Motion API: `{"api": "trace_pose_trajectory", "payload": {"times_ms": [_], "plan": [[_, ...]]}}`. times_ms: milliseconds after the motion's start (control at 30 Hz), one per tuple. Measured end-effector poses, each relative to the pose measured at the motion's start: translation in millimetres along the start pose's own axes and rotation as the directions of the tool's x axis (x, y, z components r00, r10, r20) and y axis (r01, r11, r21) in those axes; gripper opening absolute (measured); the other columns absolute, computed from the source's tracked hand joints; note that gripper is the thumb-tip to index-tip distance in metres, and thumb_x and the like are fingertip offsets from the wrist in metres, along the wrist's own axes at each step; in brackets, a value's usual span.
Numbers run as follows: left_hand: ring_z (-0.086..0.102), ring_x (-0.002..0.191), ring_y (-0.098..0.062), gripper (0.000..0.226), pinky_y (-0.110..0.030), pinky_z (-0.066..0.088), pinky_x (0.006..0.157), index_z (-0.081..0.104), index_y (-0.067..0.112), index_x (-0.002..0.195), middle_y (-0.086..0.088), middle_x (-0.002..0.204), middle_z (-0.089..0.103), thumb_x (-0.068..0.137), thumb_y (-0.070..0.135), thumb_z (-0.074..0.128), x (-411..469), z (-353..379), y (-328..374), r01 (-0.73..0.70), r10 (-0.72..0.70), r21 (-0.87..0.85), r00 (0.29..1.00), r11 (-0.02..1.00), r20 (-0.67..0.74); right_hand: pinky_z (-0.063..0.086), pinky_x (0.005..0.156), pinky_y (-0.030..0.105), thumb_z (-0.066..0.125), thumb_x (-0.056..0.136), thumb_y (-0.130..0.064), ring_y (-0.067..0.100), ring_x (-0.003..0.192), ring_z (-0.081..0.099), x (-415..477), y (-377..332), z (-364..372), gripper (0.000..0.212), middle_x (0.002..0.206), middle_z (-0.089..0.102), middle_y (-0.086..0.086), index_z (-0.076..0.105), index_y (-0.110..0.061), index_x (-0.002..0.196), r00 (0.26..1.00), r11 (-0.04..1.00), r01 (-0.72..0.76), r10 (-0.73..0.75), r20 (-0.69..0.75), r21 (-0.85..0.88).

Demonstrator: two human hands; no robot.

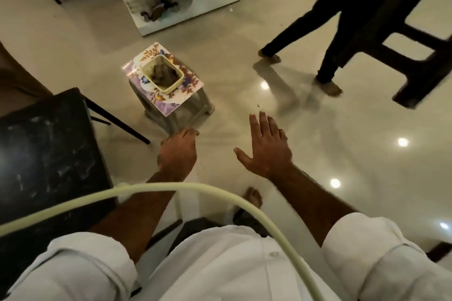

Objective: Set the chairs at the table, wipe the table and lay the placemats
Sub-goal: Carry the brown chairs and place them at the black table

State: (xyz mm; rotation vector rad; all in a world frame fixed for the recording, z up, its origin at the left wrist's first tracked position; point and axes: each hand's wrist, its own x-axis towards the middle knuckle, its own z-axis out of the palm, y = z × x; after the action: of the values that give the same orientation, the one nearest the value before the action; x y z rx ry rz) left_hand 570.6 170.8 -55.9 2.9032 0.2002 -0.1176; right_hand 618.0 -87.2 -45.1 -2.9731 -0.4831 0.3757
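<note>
Looking down, we see our right hand (265, 146) spread flat with fingers apart, holding nothing, above the glossy floor (342, 154). Our left hand (178, 149) hangs beside it, fingers curled downward and empty, near the small stool (190, 105). On that stool lie floral placemats (186, 85) with a cream basket (162, 74) on top. At near left stands the dark table (44, 149). A dark chair (401, 39) is raised at far right, beside a second person (342, 19).
</note>
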Motion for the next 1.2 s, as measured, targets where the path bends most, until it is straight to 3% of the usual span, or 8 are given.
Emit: {"api": "trace_pose_trajectory", "payload": {"times_ms": [167,267,333,500,600,667,800,1200], "plan": [[0.074,0.070,-0.038,0.030,-0.048,0.064,0.065,0.082,0.004,0.095,-0.016,0.084,0.076,0.107,0.023,0.061,87,-1,19,0.024,-0.029,-0.040,0.992,0.999,-0.119,0.035,0.125,0.060,0.040,0.103,-0.077,0.043,0.162,0.031,98,30,-33,0.101,0.183,0.005,0.017,-0.001,-0.018,0.175,0.994,0.995,0.101,-0.102,0.037,0.025],[0.070,0.077,-0.032,0.037,-0.037,0.052,0.067,0.080,0.009,0.094,-0.011,0.088,0.075,0.110,0.037,0.062,127,-2,26,0.142,-0.142,-0.088,0.990,0.986,0.004,0.054,0.106,0.055,0.037,0.112,-0.062,0.042,0.133,0.064,157,39,-49,0.083,0.175,0.035,0.016,0.005,-0.018,0.175,0.982,0.983,0.181,-0.179,0.066,-0.024],[0.061,0.068,-0.028,0.041,-0.031,0.038,0.062,0.073,0.010,0.084,-0.011,0.080,0.070,0.109,0.041,0.065,153,0,27,0.208,-0.209,-0.081,0.978,0.975,-0.008,0.053,0.072,0.040,0.038,0.117,-0.040,0.031,0.082,0.067,199,42,-59,0.062,0.131,0.073,0.010,0.022,-0.017,0.173,0.975,0.971,0.220,-0.217,0.048,-0.089],[0.065,0.063,-0.027,0.052,-0.024,0.026,0.055,0.071,0.009,0.079,-0.002,0.068,0.057,0.111,0.047,0.056,255,-8,14,0.364,-0.373,-0.097,0.922,0.926,-0.101,0.032,0.051,0.025,0.085,0.095,-0.036,0.025,0.036,0.052,333,37,-70,0.026,0.051,0.059,0.000,0.072,-0.014,0.088,0.942,0.939,0.282,-0.310,-0.128,-0.197],[0.074,0.092,-0.032,0.054,-0.035,0.052,0.070,0.075,0.010,0.114,-0.010,0.101,0.075,0.106,0.061,0.056,320,-14,-5,0.416,-0.431,-0.135,0.896,0.899,-0.107,0.048,0.056,0.034,0.070,0.099,-0.058,0.032,0.059,0.068,408,28,-79,0.045,0.067,0.068,0.008,0.071,-0.014,0.092,0.920,0.924,0.330,-0.361,-0.155,-0.195],[0.072,0.114,-0.036,0.072,-0.046,0.058,0.086,0.067,0.013,0.136,-0.012,0.128,0.074,0.099,0.073,0.054,360,-23,-24,0.425,-0.433,-0.085,0.890,0.901,-0.144,0.058,0.076,0.046,0.057,0.104,-0.063,0.039,0.100,0.073,458,13,-93,0.056,0.110,0.077,0.015,0.069,-0.012,0.124,0.897,0.905,0.397,-0.418,-0.145,-0.155],[0.050,0.145,-0.042,0.092,-0.063,0.045,0.113,0.044,0.014,0.160,-0.016,0.161,0.051,0.093,0.077,0.054,440,-55,-66,0.463,-0.460,-0.003,0.880,0.886,-0.122,0.046,0.116,0.061,0.038,0.105,-0.076,0.045,0.158,0.038,557,-29,-132,0.088,0.178,0.030,0.016,0.027,-0.021,0.172,0.872,0.861,0.479,-0.488,-0.014,-0.171],[-0.025,0.166,-0.038,0.121,-0.068,-0.002,0.132,-0.015,0.018,0.174,-0.008,0.178,-0.032,0.089,0.096,0.024,605,-97,-175,0.685,-0.671,0.079,0.726,0.724,-0.152,0.025,0.128,0.064,0.042,0.098,-0.082,0.042,0.170,0.003,826,-138,-181,0.108,0.184,-0.004,0.015,0.005,-0.019,0.177,0.606,0.611,0.775,-0.791,-0.086,-0.159]]}}
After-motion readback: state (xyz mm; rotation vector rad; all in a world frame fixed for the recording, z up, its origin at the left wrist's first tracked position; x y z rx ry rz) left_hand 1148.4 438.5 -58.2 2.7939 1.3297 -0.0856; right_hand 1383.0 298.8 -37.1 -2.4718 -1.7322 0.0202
